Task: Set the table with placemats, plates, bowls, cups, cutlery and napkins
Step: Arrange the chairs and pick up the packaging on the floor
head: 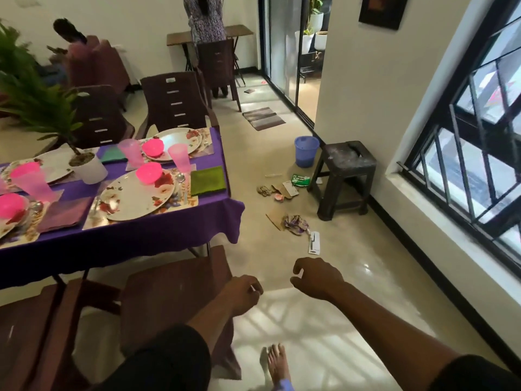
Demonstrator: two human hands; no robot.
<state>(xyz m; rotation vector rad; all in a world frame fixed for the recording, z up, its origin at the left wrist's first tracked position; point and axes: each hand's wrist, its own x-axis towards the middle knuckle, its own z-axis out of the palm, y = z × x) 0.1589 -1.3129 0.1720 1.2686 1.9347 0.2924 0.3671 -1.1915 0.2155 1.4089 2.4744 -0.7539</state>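
While the desk is sitting laid, we are standing off its corner with both hands away from it.
Plates, pink bowls, cups, green napkin are lying grouped per seat; left hand is curling, possibly pinching something small, cannot tell; right hand is hanging loosely curled, holding nothing.

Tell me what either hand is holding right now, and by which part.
The right hand holds nothing, fingers loosely curled. The left hand is curled, with something small and white at its fingertips; what it is cannot be told.
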